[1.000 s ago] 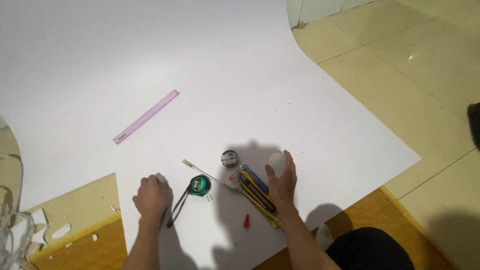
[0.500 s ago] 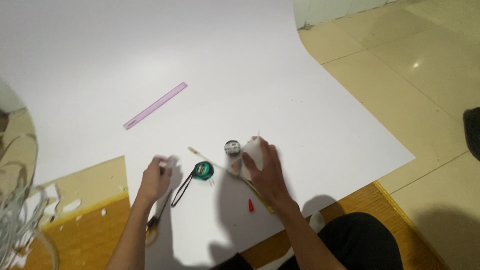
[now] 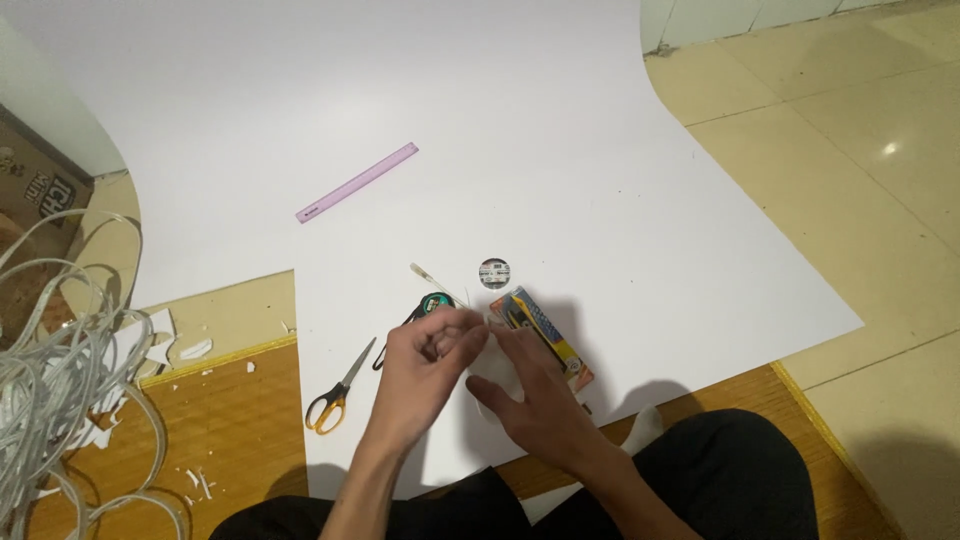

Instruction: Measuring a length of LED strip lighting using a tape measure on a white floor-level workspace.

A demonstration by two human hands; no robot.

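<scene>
My left hand and my right hand meet over the near edge of a large white sheet. Between them is a small white rounded object. The right palm cups it from below and the left fingertips pinch its top. Just beyond the hands lie a green tape measure, partly hidden by my left fingers, and a yellow and blue utility knife on its orange card. Scissors with yellow handles lie left of my left wrist.
A purple ruler lies farther out on the sheet, with a small round spool and a thin stick nearer. A tangle of pale cable and paper scraps sit at left on the wooden mat. Tiled floor lies to the right.
My left hand has let go of the scissors, which now lie on the sheet. Both hands have come together around the white object that my right hand picked up.
</scene>
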